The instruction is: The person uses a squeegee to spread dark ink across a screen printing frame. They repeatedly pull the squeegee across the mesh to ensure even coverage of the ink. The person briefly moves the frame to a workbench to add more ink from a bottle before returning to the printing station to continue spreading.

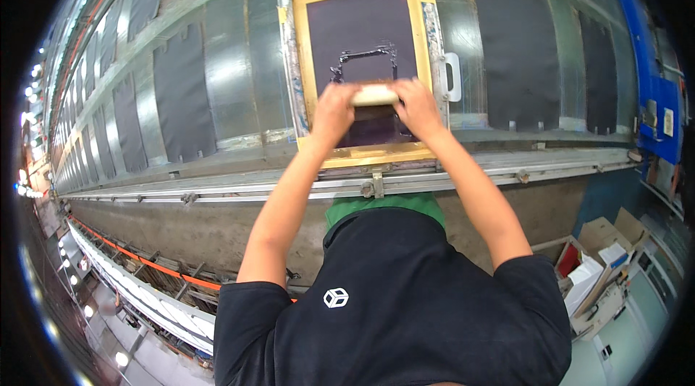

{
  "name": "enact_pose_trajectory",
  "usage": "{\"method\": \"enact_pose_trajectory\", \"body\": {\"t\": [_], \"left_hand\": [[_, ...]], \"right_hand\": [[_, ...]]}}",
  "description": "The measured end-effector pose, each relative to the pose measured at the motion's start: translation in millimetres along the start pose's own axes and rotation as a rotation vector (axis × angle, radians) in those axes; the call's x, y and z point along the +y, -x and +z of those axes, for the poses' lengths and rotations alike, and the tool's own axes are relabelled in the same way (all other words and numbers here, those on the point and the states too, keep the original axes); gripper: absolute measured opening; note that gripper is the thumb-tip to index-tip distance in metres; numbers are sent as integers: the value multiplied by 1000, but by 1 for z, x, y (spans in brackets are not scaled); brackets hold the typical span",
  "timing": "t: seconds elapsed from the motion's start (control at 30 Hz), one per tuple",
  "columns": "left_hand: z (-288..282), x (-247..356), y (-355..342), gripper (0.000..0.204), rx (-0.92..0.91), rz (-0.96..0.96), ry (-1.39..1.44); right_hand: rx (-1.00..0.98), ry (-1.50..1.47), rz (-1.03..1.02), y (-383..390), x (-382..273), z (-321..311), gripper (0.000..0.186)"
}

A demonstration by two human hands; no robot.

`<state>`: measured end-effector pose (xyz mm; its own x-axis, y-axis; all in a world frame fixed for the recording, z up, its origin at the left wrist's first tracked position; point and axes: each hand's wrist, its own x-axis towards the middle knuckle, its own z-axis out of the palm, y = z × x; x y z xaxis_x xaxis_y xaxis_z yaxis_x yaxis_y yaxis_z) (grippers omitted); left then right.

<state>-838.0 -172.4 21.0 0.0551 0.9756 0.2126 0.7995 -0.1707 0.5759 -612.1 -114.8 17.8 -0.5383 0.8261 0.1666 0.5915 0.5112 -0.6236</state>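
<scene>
Both of my hands grip a pale-handled squeegee (375, 95) over a screen printing frame. My left hand (334, 112) is closed round its left end, and my right hand (420, 109) round its right end. Under it, the dark mesh (355, 20) is edged with yellow tape inside a worn light frame (288, 60). Glossy black ink (369, 52) lies on the mesh in a rough rectangular outline just beyond the squeegee. The squeegee's blade edge and my fingertips are partly hidden.
The frame sits on a long glassy table (224, 75) bearing rows of dark fabric panels (181, 93). A metal rail (478, 169) runs along its near edge. A white handle (452, 76) juts from the frame's right side. Cardboard boxes (601, 238) stand at lower right.
</scene>
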Motion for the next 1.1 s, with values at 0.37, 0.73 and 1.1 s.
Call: {"method": "enact_pose_trajectory", "body": {"t": [0.37,0.73,1.1], "left_hand": [[0,34,84,49,-45,15,-66],[-9,18,130,58,22,83,-51],[-228,-213,240,52,122,-76,-96]], "right_hand": [[427,-19,416,10,118,-35,46],[418,-164,492,-51,80,-51,22],[478,-336,424,-144,-178,207,27]]}}
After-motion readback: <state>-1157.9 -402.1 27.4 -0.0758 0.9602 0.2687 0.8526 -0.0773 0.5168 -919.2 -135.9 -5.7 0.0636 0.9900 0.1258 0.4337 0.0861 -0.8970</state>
